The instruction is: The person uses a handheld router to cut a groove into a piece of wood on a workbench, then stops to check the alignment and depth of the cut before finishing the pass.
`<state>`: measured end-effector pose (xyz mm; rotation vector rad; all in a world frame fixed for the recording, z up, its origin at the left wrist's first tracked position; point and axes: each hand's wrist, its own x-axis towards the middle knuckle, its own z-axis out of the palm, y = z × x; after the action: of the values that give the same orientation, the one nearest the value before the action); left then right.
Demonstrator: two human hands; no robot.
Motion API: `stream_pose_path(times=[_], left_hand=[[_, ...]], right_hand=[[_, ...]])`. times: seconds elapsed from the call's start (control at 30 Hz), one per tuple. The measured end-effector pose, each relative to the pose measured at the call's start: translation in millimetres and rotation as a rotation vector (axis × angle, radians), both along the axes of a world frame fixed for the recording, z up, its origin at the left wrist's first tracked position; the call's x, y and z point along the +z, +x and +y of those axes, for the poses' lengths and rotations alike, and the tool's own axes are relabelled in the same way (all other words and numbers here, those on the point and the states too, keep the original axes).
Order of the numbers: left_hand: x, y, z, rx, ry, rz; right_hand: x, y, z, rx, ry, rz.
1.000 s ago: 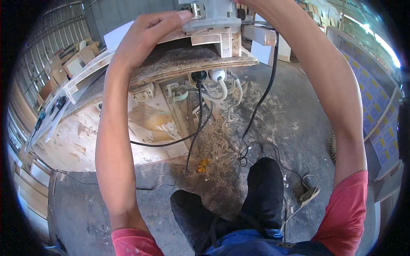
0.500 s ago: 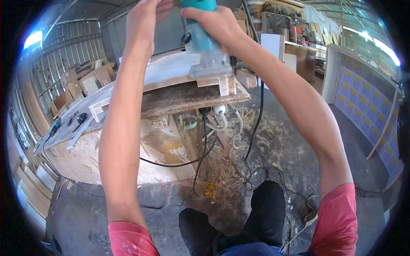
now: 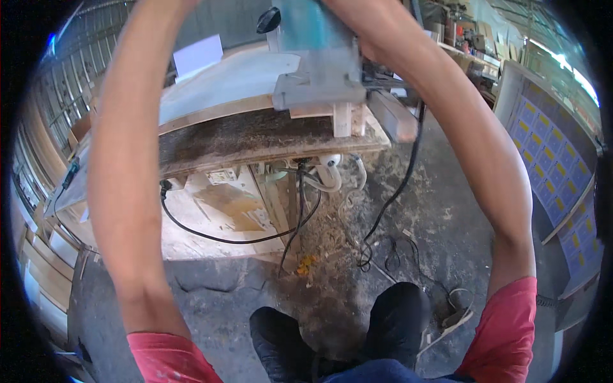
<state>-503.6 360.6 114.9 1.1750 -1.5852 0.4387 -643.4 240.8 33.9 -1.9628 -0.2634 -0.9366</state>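
A teal handheld router (image 3: 311,29) with a clear base (image 3: 316,91) stands upright on the right end of a white-topped wooden panel (image 3: 236,75). It is blurred, and its top is cut off by the upper edge. My right hand (image 3: 354,13) is against the router's upper right side, its fingers out of the picture; the grip on the body shows half a second earlier. Of my left arm only the forearm (image 3: 128,159) shows, rising past the panel's left part; the hand is beyond the upper edge. The panel is raised above a dusty plywood workbench (image 3: 255,137) on short wooden blocks.
Black cables (image 3: 408,172) run down by the bench's right end and across the sawdust-covered floor (image 3: 408,210). White hoses (image 3: 332,179) hang under the bench top. A board with blue and yellow sheets (image 3: 543,159) leans at the right. Wooden boards (image 3: 48,249) are stacked at the left.
The view has moved closer to the bench, and both arms reach further up, carrying the left hand out of the picture. The router's base remains at the panel's right end.
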Motion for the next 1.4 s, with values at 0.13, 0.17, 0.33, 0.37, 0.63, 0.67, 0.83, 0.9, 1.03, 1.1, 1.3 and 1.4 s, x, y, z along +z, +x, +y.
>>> stream_pose_path(times=[0.13,0.17,0.33,0.37,0.63,0.67,0.83,0.9,1.03,1.1,1.3,1.4], left_hand=[[36.6,24.1,-19.7,-0.067,0.121,0.125],[43.8,32.8,-21.8,-0.099,0.202,0.091],[59.0,60.2,-35.6,-0.353,0.563,0.092],[60.2,59.8,-37.8,-0.454,0.598,0.124],[106.3,36.7,-58.9,-0.577,0.643,0.201],[115.5,31.0,-62.9,-0.584,0.635,0.209],[137.8,2.2,-75.3,-0.668,0.729,0.273],[122.7,10.2,-71.8,-0.656,0.684,0.322],[44.7,80.6,-50.4,-0.271,0.492,0.596],[-7.2,127.9,-26.9,0.107,0.458,0.763],[-127.8,181.1,28.8,0.789,0.658,0.358],[-139.8,174.1,27.9,0.961,0.726,0.055]], right_hand=[[0.4,25.2,-2.0,-0.064,0.135,-0.077],[1.7,28.1,0.6,-0.085,0.157,-0.049],[13.8,21.9,17.1,-0.064,0.322,-0.034],[15.0,19.4,20.0,-0.1,0.336,0.031],[35.3,-19.3,22.1,-0.199,0.449,0.162],[40.8,-28.9,19.7,-0.203,0.443,0.149],[64.0,-59.1,12.9,-0.265,0.457,0.08],[68.5,-56.3,11.0,-0.243,0.469,0.035],[73.1,-36.9,-0.7,-0.134,0.425,-0.086],[74.4,-24.8,-10.2,-0.219,0.422,-0.11],[58.3,30.2,-38.4,-0.42,0.538,-0.261],[41.6,54.5,-42.2,-0.419,0.523,-0.248]])
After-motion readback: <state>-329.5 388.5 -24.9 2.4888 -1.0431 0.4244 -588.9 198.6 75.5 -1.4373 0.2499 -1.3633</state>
